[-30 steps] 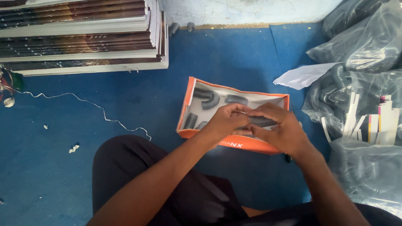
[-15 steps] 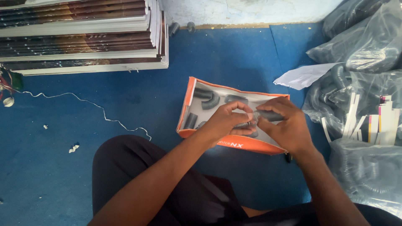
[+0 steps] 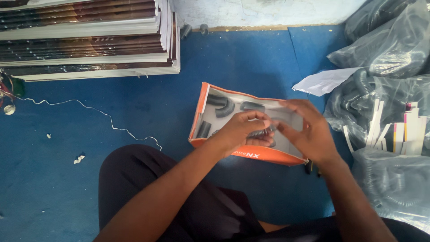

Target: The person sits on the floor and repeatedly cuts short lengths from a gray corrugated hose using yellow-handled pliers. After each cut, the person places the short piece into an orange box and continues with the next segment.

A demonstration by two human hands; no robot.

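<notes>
An orange cardboard box point(image 3: 197, 121) with a white inside lies open on the blue floor in front of my knees. Several short dark ribbed hose pieces point(image 3: 222, 105) lie in it. Above the box my left hand point(image 3: 242, 132) grips a dark ribbed piece point(image 3: 261, 132) between thumb and fingers. My right hand point(image 3: 307, 132) meets it from the right, fingertips pinching the same piece's end.
A stack of flat boards point(image 3: 89, 40) lies at the far left. Clear plastic bags of dark hose point(image 3: 385, 49) and card strips point(image 3: 414, 130) crowd the right side. A white paper sheet point(image 3: 324, 81) and a thin white string point(image 3: 89, 110) lie on the floor.
Both hands have shifted slightly and lifted a little over the box. The right hand's fingers have spread wider, and the dark piece now shows between the two hands.
</notes>
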